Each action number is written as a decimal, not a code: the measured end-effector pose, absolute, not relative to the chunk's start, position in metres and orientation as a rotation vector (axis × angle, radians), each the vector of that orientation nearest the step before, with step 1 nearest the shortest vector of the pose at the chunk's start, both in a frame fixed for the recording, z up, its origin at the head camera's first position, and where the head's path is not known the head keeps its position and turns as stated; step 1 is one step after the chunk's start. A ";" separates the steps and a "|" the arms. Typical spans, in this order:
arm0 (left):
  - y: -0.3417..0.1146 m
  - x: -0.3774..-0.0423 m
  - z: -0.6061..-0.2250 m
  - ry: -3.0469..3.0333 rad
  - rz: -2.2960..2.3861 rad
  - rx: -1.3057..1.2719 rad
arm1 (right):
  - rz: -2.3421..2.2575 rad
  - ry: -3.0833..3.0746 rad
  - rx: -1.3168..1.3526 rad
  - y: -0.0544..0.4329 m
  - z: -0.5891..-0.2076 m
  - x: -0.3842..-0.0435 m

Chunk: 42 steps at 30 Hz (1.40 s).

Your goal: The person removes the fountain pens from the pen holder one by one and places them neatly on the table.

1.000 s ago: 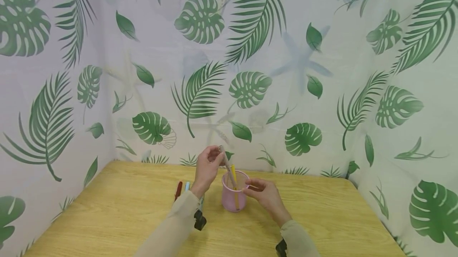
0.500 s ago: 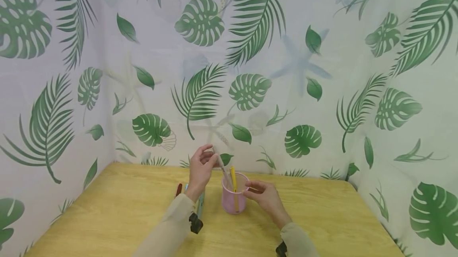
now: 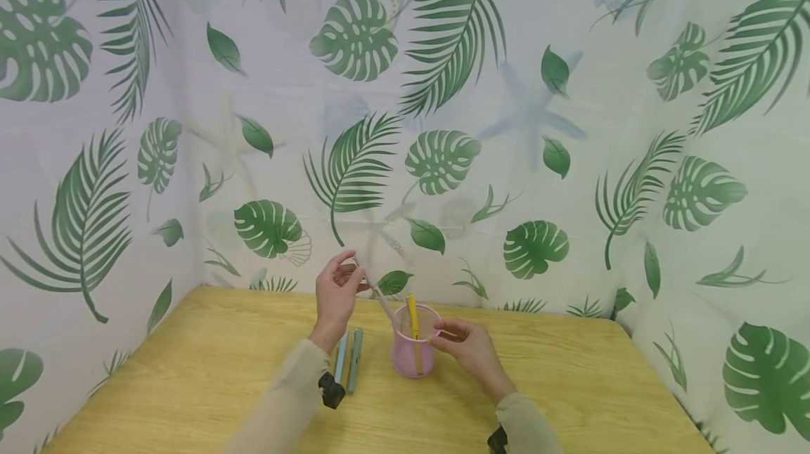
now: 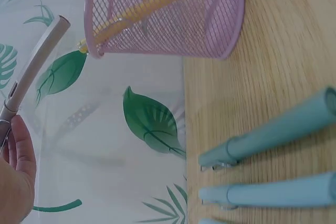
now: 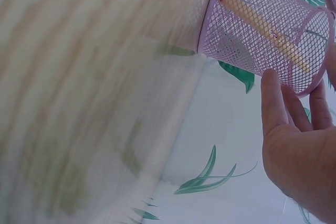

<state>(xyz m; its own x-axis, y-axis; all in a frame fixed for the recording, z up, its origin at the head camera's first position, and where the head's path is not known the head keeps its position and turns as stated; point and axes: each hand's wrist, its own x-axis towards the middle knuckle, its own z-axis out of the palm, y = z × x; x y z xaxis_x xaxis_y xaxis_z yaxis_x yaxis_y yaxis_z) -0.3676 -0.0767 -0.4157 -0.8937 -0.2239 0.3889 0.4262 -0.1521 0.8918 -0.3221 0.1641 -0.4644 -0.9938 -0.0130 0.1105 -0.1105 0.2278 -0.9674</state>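
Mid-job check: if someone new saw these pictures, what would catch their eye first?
Probably the white backdrop printed with large green leaves, filling much of the head view behind the wooden table. Next, the pink mesh cylindrical cup by the right hand, a slim yellow pen leaning inside. Then the slim light-grey pen in the left hand, slanting at the cup's left.

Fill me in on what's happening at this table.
A person's left hand holds a pale grey pen, tilted, its lower end just outside the rim of a pink mesh cup. The right hand holds the cup near its rim. A yellow pen leans inside the cup. A green pen and a light blue pen lie side by side on the table.
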 end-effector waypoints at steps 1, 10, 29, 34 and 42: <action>-0.079 -0.368 -0.416 -1.706 -2.094 -0.224 | 1.901 -2.397 0.126 0.164 -0.464 -0.322; -0.090 -0.366 -0.418 -1.766 -2.056 -0.211 | 1.907 -2.395 0.115 0.164 -0.461 -0.319; -0.129 -0.364 -0.434 -1.831 -2.187 -0.234 | 1.889 -2.411 0.135 0.164 -0.461 -0.319; -0.140 -0.363 -0.440 -1.829 -2.194 -0.199 | 1.869 -2.427 0.150 0.163 -0.463 -0.319; -0.153 -0.368 -0.442 -1.856 -2.197 -0.189 | 1.880 -2.394 0.139 0.164 -0.462 -0.319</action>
<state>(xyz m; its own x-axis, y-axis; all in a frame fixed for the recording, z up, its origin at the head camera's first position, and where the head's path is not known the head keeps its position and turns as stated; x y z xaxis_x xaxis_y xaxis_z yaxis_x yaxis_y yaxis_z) -0.3680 -0.1532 -0.4421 -0.9580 -0.1128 0.2638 0.2789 -0.1509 0.9484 -0.3191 0.1641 -0.4615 -0.9914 -0.0138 0.1301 -0.1297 0.2360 -0.9630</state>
